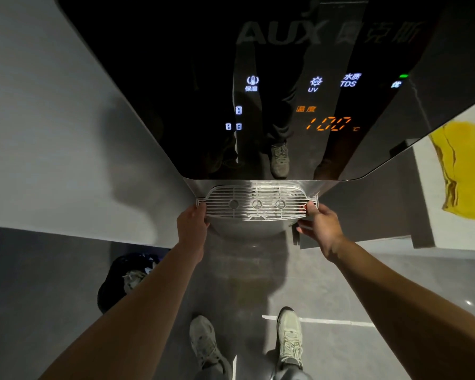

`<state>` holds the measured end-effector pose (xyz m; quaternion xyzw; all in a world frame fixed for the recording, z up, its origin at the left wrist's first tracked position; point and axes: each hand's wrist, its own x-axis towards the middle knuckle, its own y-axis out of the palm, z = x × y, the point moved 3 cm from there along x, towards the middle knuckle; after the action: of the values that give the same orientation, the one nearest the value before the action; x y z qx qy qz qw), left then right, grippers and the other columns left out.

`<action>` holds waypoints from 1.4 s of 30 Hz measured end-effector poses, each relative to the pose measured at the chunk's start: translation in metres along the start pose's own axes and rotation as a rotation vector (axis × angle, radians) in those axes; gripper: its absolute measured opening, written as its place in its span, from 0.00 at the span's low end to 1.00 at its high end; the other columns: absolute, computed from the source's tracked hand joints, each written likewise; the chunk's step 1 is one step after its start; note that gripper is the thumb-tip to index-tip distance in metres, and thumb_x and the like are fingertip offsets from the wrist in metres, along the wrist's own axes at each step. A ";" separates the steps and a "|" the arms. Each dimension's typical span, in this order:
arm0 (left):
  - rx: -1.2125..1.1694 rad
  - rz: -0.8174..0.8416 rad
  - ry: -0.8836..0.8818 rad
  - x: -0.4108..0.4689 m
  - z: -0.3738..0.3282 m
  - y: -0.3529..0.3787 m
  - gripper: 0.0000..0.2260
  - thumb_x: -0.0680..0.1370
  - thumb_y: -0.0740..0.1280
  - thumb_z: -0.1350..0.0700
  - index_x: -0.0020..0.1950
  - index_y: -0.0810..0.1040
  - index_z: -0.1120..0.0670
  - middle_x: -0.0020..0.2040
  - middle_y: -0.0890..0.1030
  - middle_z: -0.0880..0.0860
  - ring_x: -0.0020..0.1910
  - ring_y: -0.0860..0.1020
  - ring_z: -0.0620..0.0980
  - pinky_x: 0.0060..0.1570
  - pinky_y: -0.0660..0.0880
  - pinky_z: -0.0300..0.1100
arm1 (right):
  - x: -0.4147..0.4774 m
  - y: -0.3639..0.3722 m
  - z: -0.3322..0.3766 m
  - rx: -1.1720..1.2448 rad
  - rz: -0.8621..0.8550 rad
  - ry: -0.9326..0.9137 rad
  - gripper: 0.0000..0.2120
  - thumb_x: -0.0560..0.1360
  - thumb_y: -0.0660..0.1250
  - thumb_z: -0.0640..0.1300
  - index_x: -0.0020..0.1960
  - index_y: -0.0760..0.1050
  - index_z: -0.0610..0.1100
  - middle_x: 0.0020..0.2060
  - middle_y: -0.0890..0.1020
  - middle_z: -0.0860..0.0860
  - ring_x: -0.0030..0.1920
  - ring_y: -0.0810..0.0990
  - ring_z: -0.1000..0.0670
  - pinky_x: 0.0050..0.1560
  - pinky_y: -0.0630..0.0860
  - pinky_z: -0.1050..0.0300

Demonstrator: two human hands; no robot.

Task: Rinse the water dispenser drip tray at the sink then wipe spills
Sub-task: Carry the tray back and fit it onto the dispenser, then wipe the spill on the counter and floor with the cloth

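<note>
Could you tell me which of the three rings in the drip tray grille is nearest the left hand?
The leftmost ring, beside the left hand holding that end of the drip tray; the other two sit further right.

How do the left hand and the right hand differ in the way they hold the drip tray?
The left hand grips the left end of the drip tray; the right hand grips its right end. The left hand's fingers are bunched at the rim, while the right hand's fingers spread apart under the edge. Both hold the tray at the base of the dispenser.
</note>
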<state>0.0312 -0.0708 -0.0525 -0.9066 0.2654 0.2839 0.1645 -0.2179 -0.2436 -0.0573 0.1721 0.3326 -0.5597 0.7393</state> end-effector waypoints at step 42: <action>0.880 0.488 0.674 -0.338 -0.194 0.297 0.07 0.79 0.71 0.56 0.56 0.83 0.53 0.48 0.85 0.53 0.49 0.84 0.52 0.56 0.79 0.49 | -0.149 -0.361 0.183 -0.326 -0.148 -0.368 0.14 0.80 0.64 0.55 0.47 0.78 0.44 0.44 0.83 0.42 0.48 0.82 0.37 0.51 0.79 0.42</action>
<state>-0.2926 -0.2654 0.2596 -0.7065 0.5957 -0.1259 0.3607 -0.5257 -0.3658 0.2186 -0.0791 0.2900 -0.5731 0.7624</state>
